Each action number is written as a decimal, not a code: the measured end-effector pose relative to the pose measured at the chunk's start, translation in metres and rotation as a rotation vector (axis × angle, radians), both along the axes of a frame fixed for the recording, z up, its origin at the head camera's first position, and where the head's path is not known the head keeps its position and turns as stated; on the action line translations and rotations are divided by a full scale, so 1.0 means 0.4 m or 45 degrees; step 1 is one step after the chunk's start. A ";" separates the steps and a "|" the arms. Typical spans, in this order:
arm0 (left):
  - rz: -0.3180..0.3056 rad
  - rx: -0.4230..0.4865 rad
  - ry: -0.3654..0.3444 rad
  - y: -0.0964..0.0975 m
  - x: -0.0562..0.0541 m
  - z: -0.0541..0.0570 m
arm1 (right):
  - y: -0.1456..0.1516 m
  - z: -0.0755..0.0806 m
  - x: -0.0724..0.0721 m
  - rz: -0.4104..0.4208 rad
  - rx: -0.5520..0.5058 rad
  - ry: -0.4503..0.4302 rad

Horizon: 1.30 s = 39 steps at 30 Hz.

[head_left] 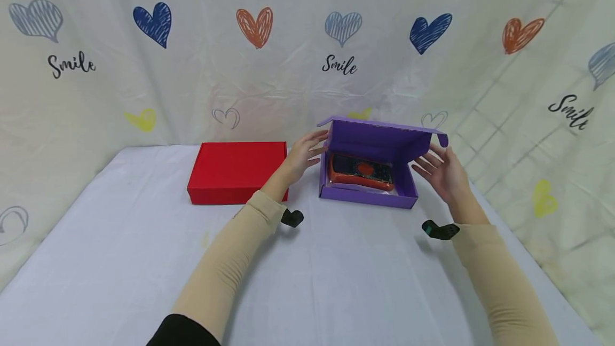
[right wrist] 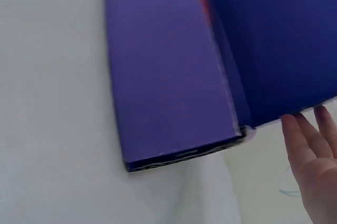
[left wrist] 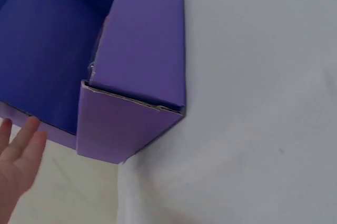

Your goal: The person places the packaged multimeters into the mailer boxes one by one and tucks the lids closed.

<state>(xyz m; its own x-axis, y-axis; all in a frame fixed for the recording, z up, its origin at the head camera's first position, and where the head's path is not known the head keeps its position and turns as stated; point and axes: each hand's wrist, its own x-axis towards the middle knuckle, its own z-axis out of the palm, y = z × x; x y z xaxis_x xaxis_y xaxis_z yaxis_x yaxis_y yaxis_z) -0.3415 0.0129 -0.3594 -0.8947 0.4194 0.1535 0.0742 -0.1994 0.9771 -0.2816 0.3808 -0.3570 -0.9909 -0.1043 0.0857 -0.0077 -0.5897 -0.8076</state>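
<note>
The purple box (head_left: 367, 199) sits on the tabletop (head_left: 144, 260), to the right of the red box (head_left: 237, 170), its lid (head_left: 381, 136) raised and the front flap of that lid jutting forward. It looks to be thin corrugated cardboard, judging by the layered edge at its corner in the left wrist view, so it is probably light, fairly stiff along its flat walls and easily creased at the flaps and folds. Its smooth coloured face may slide a little under dry fingertips. The side edges of the lid seem the best place to take hold of that part, and the two end walls, low down, would suit the whole box. Inside lies a packet (head_left: 361, 171) with a dark top and orange sides, apparently in clear wrap; it may be slicker than the cardboard, and its weight is hard to judge. The left hand (head_left: 304, 155) has its fingers extended and somewhat spread, fingertips at the lid's left edge. The right hand (head_left: 446, 174) is spread likewise, fingertips at the right edge of the lid. Neither hand pinches anything; how firmly the fingertips press, I cannot tell.
</note>
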 end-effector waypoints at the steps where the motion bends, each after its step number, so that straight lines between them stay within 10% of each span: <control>1: -0.001 0.001 -0.027 -0.002 -0.001 0.001 | 0.005 0.002 0.001 0.042 -0.052 -0.017; 5: -0.014 -0.049 -0.110 -0.010 0.001 0.017 | 0.015 0.022 0.009 0.139 0.054 -0.047; 14: -0.058 -0.169 -0.262 -0.015 -0.010 0.086 | 0.016 0.087 0.017 0.252 0.814 0.077; 22: -0.054 -0.308 -0.250 0.003 -0.016 0.129 | 0.018 0.106 0.018 0.210 0.801 0.076; 31: -0.037 -0.316 -0.207 0.011 -0.025 0.118 | 0.030 0.094 0.007 0.327 0.381 0.115; 39: -0.017 -0.221 -0.186 0.002 -0.030 0.086 | 0.049 0.067 -0.008 0.348 0.532 0.253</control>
